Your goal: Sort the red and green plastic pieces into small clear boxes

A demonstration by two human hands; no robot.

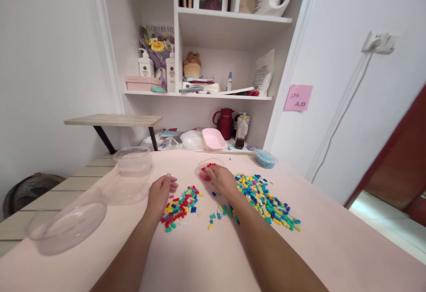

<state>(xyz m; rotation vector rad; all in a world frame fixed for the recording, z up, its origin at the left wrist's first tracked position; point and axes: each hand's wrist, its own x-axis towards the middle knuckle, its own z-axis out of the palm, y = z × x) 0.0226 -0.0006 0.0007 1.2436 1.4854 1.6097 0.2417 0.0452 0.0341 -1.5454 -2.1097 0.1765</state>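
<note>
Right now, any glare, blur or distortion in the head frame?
Head view: cabinet sides splay toward the top, likely wide-lens stretch; head view: light mostly soft, with the floor at far right brightest; head view: pale reflections blur the outline of the clear tub at left; head view: red pieces by the right hand run together.

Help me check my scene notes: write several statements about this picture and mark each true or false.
1. The right hand is at the bowl with red pieces. True.
2. The left hand is inside that bowl. False: the left hand is beside the smaller pile.
3. A pink note is on the wall. True.
4. The tub right of the bowl holds red pieces. False: the tub holds blue pieces.
</note>
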